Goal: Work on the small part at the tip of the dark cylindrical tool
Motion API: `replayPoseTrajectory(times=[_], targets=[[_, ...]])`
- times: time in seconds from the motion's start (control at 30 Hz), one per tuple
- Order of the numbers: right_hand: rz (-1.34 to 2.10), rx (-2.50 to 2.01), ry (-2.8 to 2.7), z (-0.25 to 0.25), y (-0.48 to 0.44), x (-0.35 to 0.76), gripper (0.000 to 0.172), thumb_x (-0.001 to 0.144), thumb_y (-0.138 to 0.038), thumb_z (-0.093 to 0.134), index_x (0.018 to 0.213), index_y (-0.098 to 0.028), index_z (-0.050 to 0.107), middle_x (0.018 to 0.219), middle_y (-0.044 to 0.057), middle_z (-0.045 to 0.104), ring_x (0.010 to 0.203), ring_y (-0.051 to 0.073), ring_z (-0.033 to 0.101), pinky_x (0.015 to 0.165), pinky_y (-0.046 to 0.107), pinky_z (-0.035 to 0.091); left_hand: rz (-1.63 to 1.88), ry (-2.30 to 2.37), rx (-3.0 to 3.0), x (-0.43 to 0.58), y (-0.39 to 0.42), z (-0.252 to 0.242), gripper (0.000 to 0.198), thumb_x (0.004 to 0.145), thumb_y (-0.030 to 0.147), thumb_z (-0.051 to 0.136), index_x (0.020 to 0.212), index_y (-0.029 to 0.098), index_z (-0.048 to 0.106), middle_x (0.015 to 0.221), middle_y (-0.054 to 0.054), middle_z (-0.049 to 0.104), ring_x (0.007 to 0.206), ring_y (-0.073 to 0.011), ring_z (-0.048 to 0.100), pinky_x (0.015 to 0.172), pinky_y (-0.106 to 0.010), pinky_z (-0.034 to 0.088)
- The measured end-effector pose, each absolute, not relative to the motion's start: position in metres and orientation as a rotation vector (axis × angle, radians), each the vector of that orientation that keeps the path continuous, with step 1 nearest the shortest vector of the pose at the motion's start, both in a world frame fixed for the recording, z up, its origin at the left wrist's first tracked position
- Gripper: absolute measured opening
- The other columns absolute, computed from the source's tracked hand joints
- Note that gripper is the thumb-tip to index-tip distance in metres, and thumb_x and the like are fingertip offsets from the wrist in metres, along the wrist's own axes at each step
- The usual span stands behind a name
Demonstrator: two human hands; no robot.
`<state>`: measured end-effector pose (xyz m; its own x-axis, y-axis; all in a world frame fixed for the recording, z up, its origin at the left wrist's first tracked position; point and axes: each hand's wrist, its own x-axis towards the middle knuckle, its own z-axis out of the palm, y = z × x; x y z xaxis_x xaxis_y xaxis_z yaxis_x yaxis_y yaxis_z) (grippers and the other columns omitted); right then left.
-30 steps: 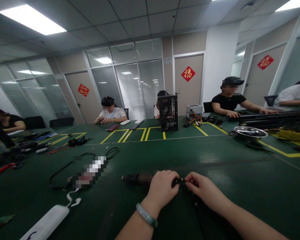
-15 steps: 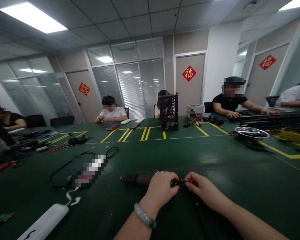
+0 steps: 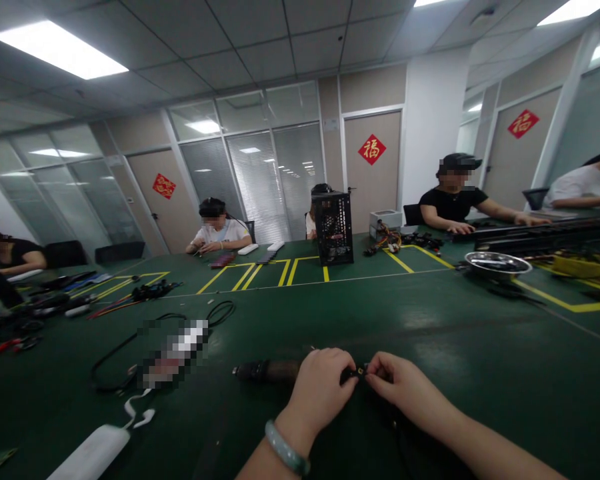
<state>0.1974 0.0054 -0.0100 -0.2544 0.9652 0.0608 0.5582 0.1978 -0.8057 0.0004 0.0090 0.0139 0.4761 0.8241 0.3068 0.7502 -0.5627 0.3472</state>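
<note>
Green tabletop spreads through the near ground; clock directions run from the two hands, with twelve pointing away across the table. Nearest, the left hand, a pale bracelet on its wrist, is curled narrow, thumb towards fingers, holding a small dark piece that sits between both hands; the right hand pinches the same piece from the three o'clock side, thumb and forefinger nearly together; the piece shows a yellowish spot, but is too small to identify. One dark strip, perhaps a cable, trails below towards five; a dark cylindrical tool lies at nine, its inner end hidden behind the left hand, so I cannot tell whether they touch. White oblong box at eight; pixelated object at nine to ten, near a looped black cable. Farther out, a shiny metal bowl stands at two; a black computer case stands upright just short of twelve, with a grey box and coloured wires past twelve; people sit beyond, one in white near ten, one in black at one.
</note>
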Motion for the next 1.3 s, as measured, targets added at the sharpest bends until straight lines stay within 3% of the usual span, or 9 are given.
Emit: replayPoseTrajectory(times=[0.7, 1.03, 1.3], targets=[[0.584, -1.485, -2.077, -0.004, 0.007, 0.197, 0.006, 0.082, -0.022, 0.057, 0.081, -0.022, 0.063, 0.075, 0.0, 0.066, 0.069, 0.016, 0.06, 0.058, 0.023, 0.039, 0.626, 1.411, 2.563, 0.004, 0.019, 0.002, 0.022, 0.08, 0.03, 0.074, 0.091, 0.023, 0.057, 0.091, 0.003, 0.062, 0.088, -0.0193, 0.057, 0.075, -0.031, 0.04], [0.721, -1.408, -2.026, -0.003, 0.006, 0.195, 0.008, 0.085, -0.025, 0.057, 0.084, -0.022, 0.064, 0.08, -0.001, 0.068, 0.072, 0.016, 0.062, 0.062, 0.024, 0.043, 0.601, 1.427, 2.501, 0.003, 0.019, 0.006, 0.019, 0.083, 0.027, 0.07, 0.097, 0.023, 0.057, 0.097, 0.0, 0.061, 0.092, -0.0198, 0.057, 0.079, -0.032, 0.042], [0.818, -1.363, -2.006, -0.01, 0.008, 0.195, 0.009, 0.087, -0.027, 0.057, 0.086, -0.023, 0.065, 0.082, -0.001, 0.069, 0.076, 0.016, 0.063, 0.066, 0.024, 0.045, 0.616, 1.397, 2.568, 0.003, 0.019, 0.006, 0.015, 0.081, 0.025, 0.071, 0.09, 0.023, 0.058, 0.092, 0.002, 0.062, 0.089, -0.0195, 0.056, 0.079, -0.034, 0.04]])
